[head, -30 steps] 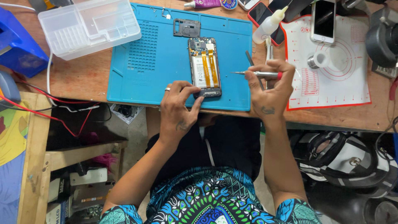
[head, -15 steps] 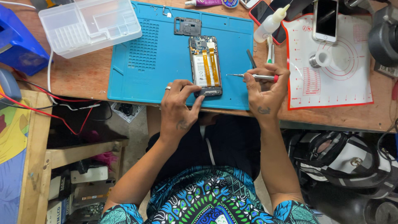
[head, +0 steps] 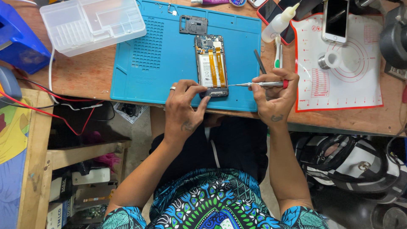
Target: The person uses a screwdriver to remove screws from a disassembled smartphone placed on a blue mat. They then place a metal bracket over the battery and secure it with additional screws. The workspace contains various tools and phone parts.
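Far left: blue bin [head: 19, 40], then a clear compartment tray [head: 91, 23] at the bench's back edge. My left hand [head: 183, 106] has its fingers pressed on the bottom end of the opened phone [head: 211, 65], which lies on the blue work mat [head: 148, 55]; a removed black cover plate [head: 193, 24] sits above it. My right hand [head: 273, 95] is closed around a screwdriver [head: 258, 84], tip level and just beside the phone's lower right edge. Risk, as I judge it: the tip slipping onto the orange flex strips, or the phone sliding under light pressure. Right: white squeeze bottle [head: 277, 23], red-bordered white mat [head: 339, 63] with a printed circle pattern.
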